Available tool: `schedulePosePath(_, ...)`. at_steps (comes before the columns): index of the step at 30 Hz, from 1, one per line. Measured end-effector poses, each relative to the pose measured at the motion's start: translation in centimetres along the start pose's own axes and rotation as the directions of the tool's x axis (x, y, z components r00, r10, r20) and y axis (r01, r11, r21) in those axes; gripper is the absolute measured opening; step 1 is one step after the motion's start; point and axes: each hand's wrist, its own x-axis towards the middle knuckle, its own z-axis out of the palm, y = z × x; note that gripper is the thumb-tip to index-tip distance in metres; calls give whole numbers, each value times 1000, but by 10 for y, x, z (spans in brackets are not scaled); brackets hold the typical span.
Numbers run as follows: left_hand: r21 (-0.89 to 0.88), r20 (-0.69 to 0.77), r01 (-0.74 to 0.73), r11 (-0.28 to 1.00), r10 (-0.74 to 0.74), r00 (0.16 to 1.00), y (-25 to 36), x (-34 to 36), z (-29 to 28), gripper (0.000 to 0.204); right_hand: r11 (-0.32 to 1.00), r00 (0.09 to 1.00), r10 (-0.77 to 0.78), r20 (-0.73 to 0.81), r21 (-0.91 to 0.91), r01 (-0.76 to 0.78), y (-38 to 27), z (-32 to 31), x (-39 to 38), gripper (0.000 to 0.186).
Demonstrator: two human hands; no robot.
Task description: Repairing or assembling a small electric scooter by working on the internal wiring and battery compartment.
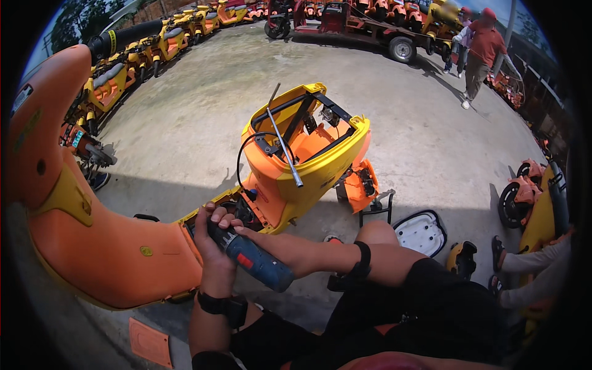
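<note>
A blue and black cordless drill (pixel 258 261) with a red patch is held low over the scooter's footboard gap. My left hand (pixel 211 243) is closed around it from the left, and my right hand (pixel 242 229) is closed near its front end. Which fingers belong to which hand is partly hard to tell, and the drill's tip is hidden. The orange and yellow scooter (pixel 277 194) has its seat off and its frame bared. A long metal rod tool (pixel 284 148) leans across that opening. A black cable (pixel 238 161) loops down beside it.
An orange flat panel (pixel 150 343) lies at lower left. Right of my knee lie a white seat base (pixel 422 233) and a yellow-black part (pixel 461 260). Another person's sleeve (pixel 536 262) shows at far right. A person in red (pixel 485 46) walks near a loaded trailer (pixel 364 34). Parked scooters line the back.
</note>
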Motion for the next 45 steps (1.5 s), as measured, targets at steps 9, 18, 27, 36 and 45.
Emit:
schedulePosePath(9,78,143,56,995,-67,987,6,8,-13,10,983,999,35,2,-179,-34,11,13,0,104)
schedulePosePath(18,14,68,118,993,-119,991,8,13,-19,4,992,999,-3,-50,-128,-4,0,9,2,105)
schedulePosePath(27,43,38,184,982,-186,982,5,13,-20,3,991,996,33,-85,-125,-44,-6,12,-4,107)
schedulePosePath(36,21,58,199,980,-200,978,1,13,-18,3,981,994,48,-102,-182,-66,-8,11,-8,107)
schedulePosePath(45,189,17,135,973,-141,990,4,10,-16,5,957,990,-78,-117,-286,41,6,19,-5,107)
